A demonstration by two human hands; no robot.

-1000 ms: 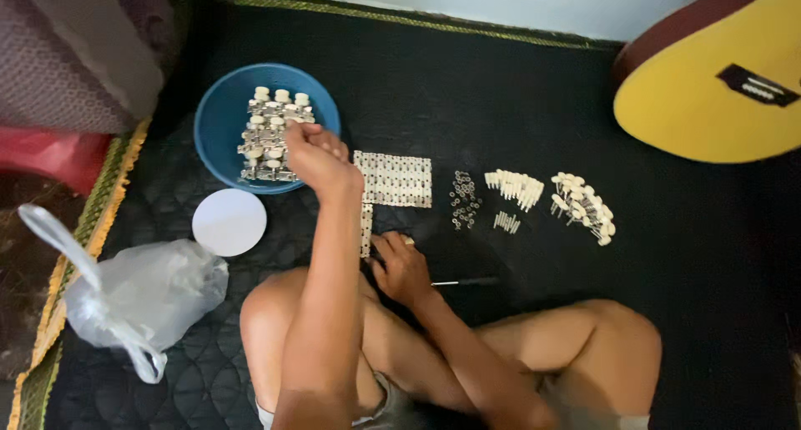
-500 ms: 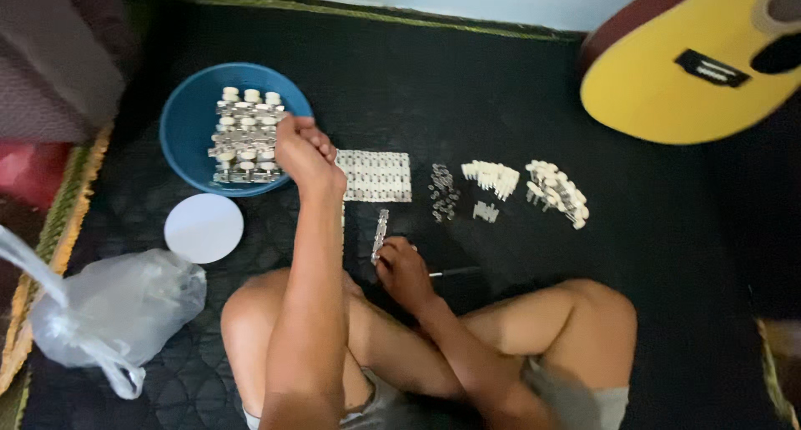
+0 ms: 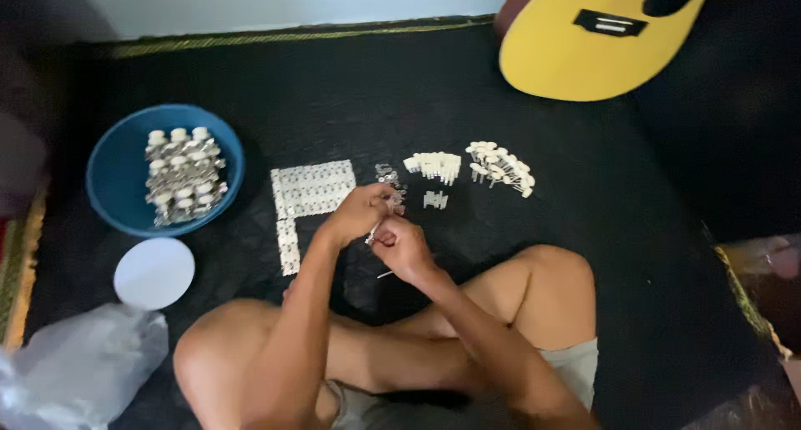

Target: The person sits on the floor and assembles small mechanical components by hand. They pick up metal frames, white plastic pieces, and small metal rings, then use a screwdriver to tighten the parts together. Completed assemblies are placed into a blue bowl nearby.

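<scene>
Head view, scanning left to right, all positions relative to the blue bowl [image 3: 117, 196].

Clear plastic bag [image 3: 83, 367] sits below the bowl, at the frame's bottom-left corner. White round lid [image 3: 154, 272] lies just below the bowl, flat on the black mat [image 3: 434, 105]. Bowl itself holds a stack of metal parts with white knobs [image 3: 185, 176], laid in rows.

Right of the bowl: a flat block of white strips [image 3: 313, 188], with one more strip running down from its lower left corner.

Further right, both hands meet over the mat. Left hand [image 3: 359, 213] and right hand [image 3: 400, 246] touch each other, fingers curled in, each grip pressed together on one small metal part [image 3: 375, 230] held between them. Part is mostly hidden by the fingers; cannot tell its exact shape. A thin rod [image 3: 385, 274] pokes out just below the right hand.

Just above the hands: a small pile of metal bits [image 3: 388, 176]. Right of that, a cluster of white pegs [image 3: 435, 165], a few loose white pieces [image 3: 434, 200] under it, then a second, longer row of white knobbed pegs [image 3: 501, 167].

Far right and up from the bowl: yellow guitar body [image 3: 584, 42], lying partly on the mat, well apart from the hands.

Person sits cross-legged, bare knees at the frame bottom.
</scene>
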